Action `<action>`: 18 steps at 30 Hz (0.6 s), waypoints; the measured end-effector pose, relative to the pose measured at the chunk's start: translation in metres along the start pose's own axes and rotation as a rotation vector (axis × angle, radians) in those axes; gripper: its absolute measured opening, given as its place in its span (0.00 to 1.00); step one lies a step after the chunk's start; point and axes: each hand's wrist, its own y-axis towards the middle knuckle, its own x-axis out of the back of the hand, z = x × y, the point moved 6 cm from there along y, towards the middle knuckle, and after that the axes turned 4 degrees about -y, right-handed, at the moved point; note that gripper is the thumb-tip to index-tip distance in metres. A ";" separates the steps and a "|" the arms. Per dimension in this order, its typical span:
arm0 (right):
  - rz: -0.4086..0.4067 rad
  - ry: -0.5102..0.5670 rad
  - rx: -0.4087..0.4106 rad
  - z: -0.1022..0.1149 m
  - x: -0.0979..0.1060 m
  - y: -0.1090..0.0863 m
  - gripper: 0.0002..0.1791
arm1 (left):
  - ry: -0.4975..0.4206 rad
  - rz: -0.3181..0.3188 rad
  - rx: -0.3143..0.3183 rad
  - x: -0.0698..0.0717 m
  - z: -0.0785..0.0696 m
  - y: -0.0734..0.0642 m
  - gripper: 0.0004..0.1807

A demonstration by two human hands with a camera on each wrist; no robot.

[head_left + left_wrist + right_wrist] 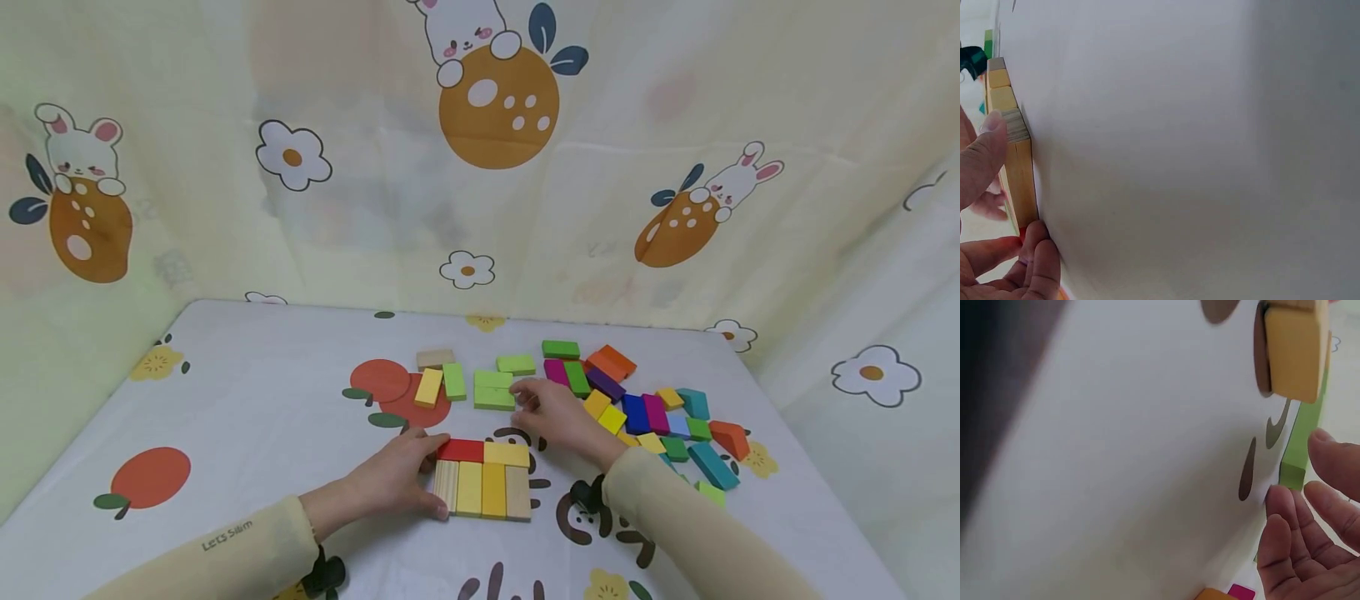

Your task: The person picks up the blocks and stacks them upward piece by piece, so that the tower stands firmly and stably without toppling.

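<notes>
My left hand grips the left side of a flat rectangle of wooden blocks. Its thumb lies at the near corner, on a striped plain block, and its fingertips are at the far end by a red block. A pale yellow block lies beside the red one; below them several yellow and plain blocks stand side by side. Farther back, my right hand hovers with loosely bent fingers at the end of a light green block. In the right wrist view, a gap shows between thumb and fingers around that green block's end.
Many coloured blocks lie scattered to the right. Behind the rectangle are a yellow block, another green block and a plain one. A printed cloth covers the table, and a curtain hangs behind.
</notes>
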 end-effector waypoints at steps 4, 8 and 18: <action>-0.005 -0.016 -0.005 0.001 -0.002 0.008 0.20 | 0.001 0.000 -0.002 0.000 0.000 0.000 0.49; 0.006 -0.017 -0.006 0.002 -0.001 0.012 0.16 | 0.005 0.001 -0.005 0.000 0.001 0.001 0.50; 0.021 -0.009 -0.018 -0.004 0.002 0.010 0.18 | 0.007 0.002 -0.004 -0.001 0.003 0.001 0.50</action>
